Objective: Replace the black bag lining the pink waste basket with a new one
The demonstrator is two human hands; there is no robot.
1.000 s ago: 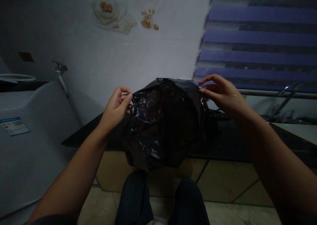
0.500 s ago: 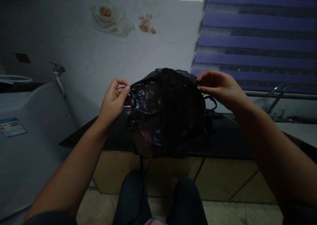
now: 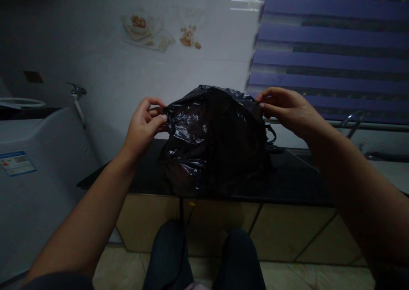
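A shiny black plastic bag (image 3: 188,122) is spread between my two hands above the dark countertop. My left hand (image 3: 145,122) pinches its upper left edge between thumb and fingers. Its upper right edge is pinched by my right hand (image 3: 287,107), with the fingertips partly behind the plastic. The lower part of the bag hangs down to the counter's front edge. A thin black loop (image 3: 271,134) shows beside the bag's right side. Whatever is inside or behind the bag is hidden by the dark plastic.
The black countertop (image 3: 297,183) runs over yellowish cabinets (image 3: 294,230). On the left stands a white washing machine (image 3: 47,196) beside a wall tap (image 3: 76,90). A chrome faucet (image 3: 353,122) rises at the right, under a purple striped blind (image 3: 319,60). My knees are close to the cabinets.
My hands have moved slightly apart, stretching the bag's top edge wider and straighter. The bag's lower edge has risen a little, baring a small yellow spot below the counter edge.
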